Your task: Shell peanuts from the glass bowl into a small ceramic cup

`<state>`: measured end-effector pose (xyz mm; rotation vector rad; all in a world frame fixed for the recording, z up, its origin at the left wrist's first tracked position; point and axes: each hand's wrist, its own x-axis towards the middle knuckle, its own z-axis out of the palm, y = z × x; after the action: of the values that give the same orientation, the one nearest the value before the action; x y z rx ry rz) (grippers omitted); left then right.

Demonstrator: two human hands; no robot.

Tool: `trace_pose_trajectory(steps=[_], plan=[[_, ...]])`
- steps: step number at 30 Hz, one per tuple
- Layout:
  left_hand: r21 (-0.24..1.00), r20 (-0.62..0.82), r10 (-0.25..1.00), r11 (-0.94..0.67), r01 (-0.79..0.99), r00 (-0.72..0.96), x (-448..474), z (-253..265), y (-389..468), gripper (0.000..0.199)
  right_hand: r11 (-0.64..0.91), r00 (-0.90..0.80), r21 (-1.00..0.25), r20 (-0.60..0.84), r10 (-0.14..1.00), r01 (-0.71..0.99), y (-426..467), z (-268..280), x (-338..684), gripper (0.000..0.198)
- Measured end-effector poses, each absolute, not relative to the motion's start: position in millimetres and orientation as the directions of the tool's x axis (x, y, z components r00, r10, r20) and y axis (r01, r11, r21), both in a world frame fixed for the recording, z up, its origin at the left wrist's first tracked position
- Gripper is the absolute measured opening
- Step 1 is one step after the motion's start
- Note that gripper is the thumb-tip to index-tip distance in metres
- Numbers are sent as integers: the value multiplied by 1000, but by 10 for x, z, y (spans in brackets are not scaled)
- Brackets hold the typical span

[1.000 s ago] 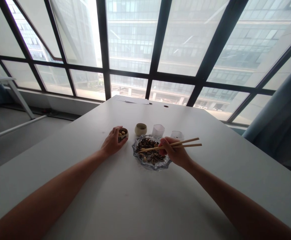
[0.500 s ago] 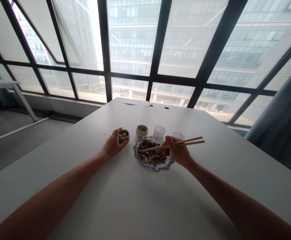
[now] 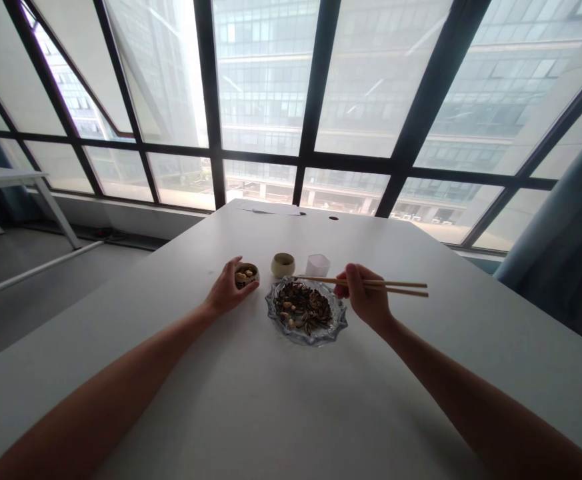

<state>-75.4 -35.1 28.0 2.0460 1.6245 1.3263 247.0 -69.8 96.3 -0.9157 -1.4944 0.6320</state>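
Observation:
My left hand [image 3: 227, 288] curls round the side of a small cup [image 3: 255, 283] with peanuts [image 3: 245, 272] in it, standing on the table. In my right hand [image 3: 367, 292] is a pair of wooden chopsticks [image 3: 395, 287]. Their tips point left, over the far rim of a scalloped glass plate [image 3: 341, 321]. Whether anything is pinched between the tips is too small to tell. Dark striped sunflower seeds [image 3: 315, 308] and a few pale peanuts [image 3: 291, 322] lie on the plate.
Behind the plate stand a beige cup [image 3: 283, 265] and a translucent white cup [image 3: 317, 265]. The white table [image 3: 231, 400] reaches towards the windows, with paper [image 3: 271, 209] at its far edge. Another table [image 3: 8, 177] is at left; a curtain [image 3: 561, 207] hangs at right.
My right hand has moved up and to the right, lifting the chopstick tips from the seeds to the plate's far rim. My left hand stays on its cup.

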Motion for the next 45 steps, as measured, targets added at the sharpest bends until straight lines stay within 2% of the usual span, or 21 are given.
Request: trace_pose_trajectory(steps=[2,4,7,10,14,18,20,22,25,28,33,38,41,45], plan=[[660,487,873,-350,665,-24,-745,369,-341,83,664,-72,-683,679,731,304,-756,1021,2520,51],[634,492,870,-335,697,-30,-691,497,-311,80,703,-93,-635,718,690,320,-791,1075,2542,50],[500,512,858,-336,798,40,-509,714,-212,72,663,27,-715,684,729,220,-772,1132,2525,53],[394,415,893,-347,851,172,-263,879,-53,73,589,138,-802,597,791,94,-695,1158,2514,57],[384,203,947,-311,869,249,-4,955,200,88,536,203,-844,527,825,16,-603,1161,2554,60],[410,107,948,-317,855,300,78,950,402,92,529,219,-849,517,828,4,-571,1149,2586,60],[408,139,932,-362,838,335,73,942,449,93,538,218,-842,530,819,26,-574,1135,2592,59],[338,253,883,-464,819,396,57,929,458,90,572,214,-816,575,789,86,-591,1110,2596,57],[181,433,750,-616,767,500,33,905,426,83,661,136,-715,696,705,230,-631,1053,2601,50],[131,505,664,-690,712,551,18,890,395,83,729,41,-607,776,629,316,-669,984,2604,43],[123,539,595,-756,643,596,13,887,391,85,769,-14,-517,827,562,376,-658,855,2611,38],[138,538,567,-789,598,624,32,888,383,85,773,-115,-470,819,562,426,-569,768,2550,28],[161,499,584,-789,593,640,61,912,355,85,770,-203,-442,792,576,461,-544,784,2503,28],[231,432,659,-741,630,616,96,968,317,85,721,-138,-506,766,628,473,-581,857,2522,37]])
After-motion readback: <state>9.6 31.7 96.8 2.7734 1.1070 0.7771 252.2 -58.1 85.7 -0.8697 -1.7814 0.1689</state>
